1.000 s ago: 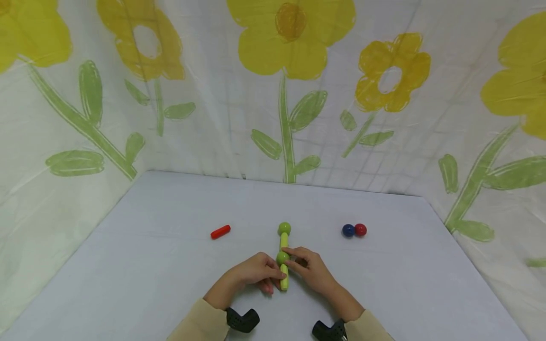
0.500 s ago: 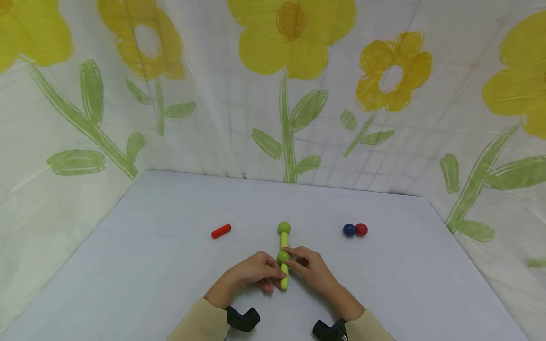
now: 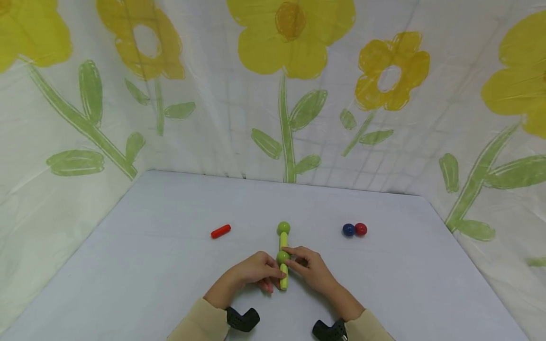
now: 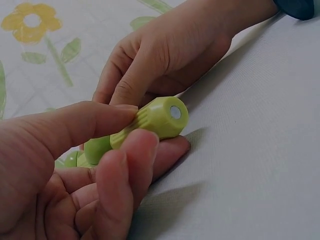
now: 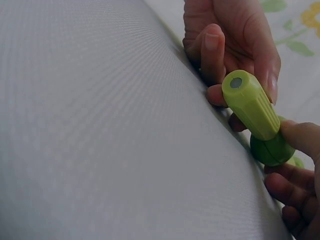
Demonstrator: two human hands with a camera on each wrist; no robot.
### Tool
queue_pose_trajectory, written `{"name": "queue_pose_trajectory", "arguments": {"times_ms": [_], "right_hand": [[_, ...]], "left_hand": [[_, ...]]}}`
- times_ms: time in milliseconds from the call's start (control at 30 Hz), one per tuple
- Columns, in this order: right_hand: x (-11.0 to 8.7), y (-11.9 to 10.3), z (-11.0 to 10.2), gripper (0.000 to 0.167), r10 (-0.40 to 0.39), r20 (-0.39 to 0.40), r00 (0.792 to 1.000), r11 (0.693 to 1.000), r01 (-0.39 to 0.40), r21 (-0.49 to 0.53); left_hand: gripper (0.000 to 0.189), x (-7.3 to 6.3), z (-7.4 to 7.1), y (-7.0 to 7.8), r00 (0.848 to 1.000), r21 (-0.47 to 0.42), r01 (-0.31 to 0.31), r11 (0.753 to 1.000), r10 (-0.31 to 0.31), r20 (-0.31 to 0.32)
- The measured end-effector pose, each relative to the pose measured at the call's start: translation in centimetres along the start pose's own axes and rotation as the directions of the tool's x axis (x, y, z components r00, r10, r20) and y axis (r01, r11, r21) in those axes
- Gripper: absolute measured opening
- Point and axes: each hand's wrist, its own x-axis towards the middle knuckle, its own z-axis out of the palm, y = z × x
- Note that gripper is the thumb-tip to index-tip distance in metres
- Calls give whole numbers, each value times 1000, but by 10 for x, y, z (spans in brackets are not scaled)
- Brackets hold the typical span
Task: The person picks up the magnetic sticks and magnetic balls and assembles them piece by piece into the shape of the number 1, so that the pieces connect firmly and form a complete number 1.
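Observation:
In the head view, two green balls and two yellow-green rods form a straight line at the table's middle. My left hand (image 3: 256, 270) pinches the near magnetic rod (image 4: 162, 117) between thumb and fingers. A round grey metal disc shows in that rod's free end in both wrist views. My right hand (image 3: 313, 270) holds the near green ball (image 5: 271, 150), which touches the rod's other end. Beyond it the second yellow-green rod (image 3: 284, 240) leads to the far green ball (image 3: 283, 228).
A red rod (image 3: 220, 231) lies to the left on the white table (image 3: 149, 265). To the right, a dark blue ball (image 3: 349, 230) and a red ball (image 3: 360, 229) sit side by side. A flower-printed curtain (image 3: 204, 132) stands behind.

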Motion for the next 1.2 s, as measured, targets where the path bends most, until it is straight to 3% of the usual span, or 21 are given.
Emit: {"name": "queue_pose_trajectory", "arguments": {"times_ms": [167, 400, 567, 667, 1000, 1200], "right_hand": [[1, 5, -7, 37, 71, 1, 997, 994, -71, 80], [2, 15, -26, 34, 199, -134, 971, 978, -189, 84], [4, 26, -38, 36, 244, -210, 947, 970, -239, 50], [6, 31, -44, 40, 252, -255, 933, 966, -256, 17], [5, 39, -57, 48, 208, -313, 926, 972, -233, -42], [3, 42, -62, 47, 228, -400, 888, 964, -263, -35]], "left_hand": [[17, -1, -1, 1, 1000, 1, -3, 1000, 3, 4], [17, -2, -1, 2, 1000, 5, -3, 1000, 3, 7], [17, -1, -1, 0, 1000, 4, -4, 1000, 4, 10], [16, -1, -1, -1, 1000, -1, -5, 1000, 5, 10], [16, -1, -2, -1, 1000, -2, -3, 1000, 3, 8], [16, -2, -1, -1, 1000, 2, -5, 1000, 5, 15]]}}
